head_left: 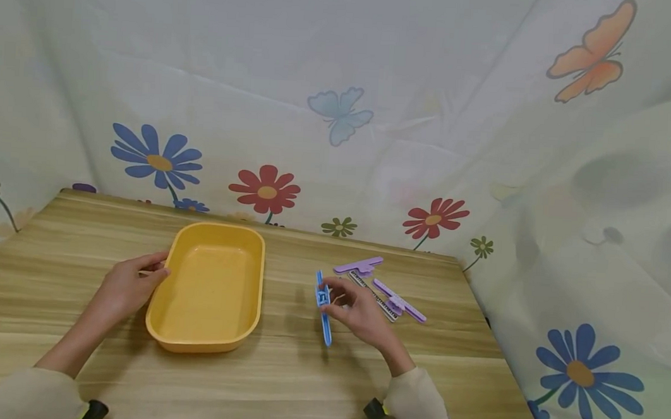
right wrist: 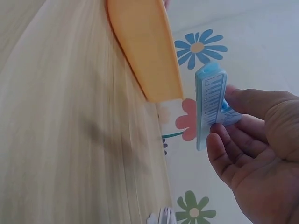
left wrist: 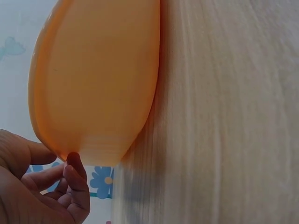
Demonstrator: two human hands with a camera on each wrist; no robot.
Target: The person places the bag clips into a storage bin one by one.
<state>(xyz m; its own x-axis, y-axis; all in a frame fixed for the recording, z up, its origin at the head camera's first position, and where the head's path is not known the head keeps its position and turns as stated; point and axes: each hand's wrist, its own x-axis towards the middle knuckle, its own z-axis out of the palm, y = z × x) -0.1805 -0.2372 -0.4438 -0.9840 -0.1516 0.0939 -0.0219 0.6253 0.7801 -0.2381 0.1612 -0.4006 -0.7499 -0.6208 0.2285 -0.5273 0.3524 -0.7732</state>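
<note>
In the head view my left hand (head_left: 126, 285) is at the left rim of a yellow plastic tub (head_left: 211, 298). The left wrist view shows its thumb and fingers pinching that rim. My right hand (head_left: 361, 312) holds a long light-blue clip (head_left: 326, 330) above the table, to the right of the tub. Seen from the right wrist, the thumb and fingertips pinch the blue clip (right wrist: 210, 102) by its handle part, and its long bar with printed stripes faces the camera.
Just beyond the right hand on the wooden table (head_left: 286, 384) lie a purple clip (head_left: 358, 266), another purple clip (head_left: 410, 303) and a black-and-white patterned strip (head_left: 387, 309). A cloth with flowers and butterflies hangs behind the table and along its right side.
</note>
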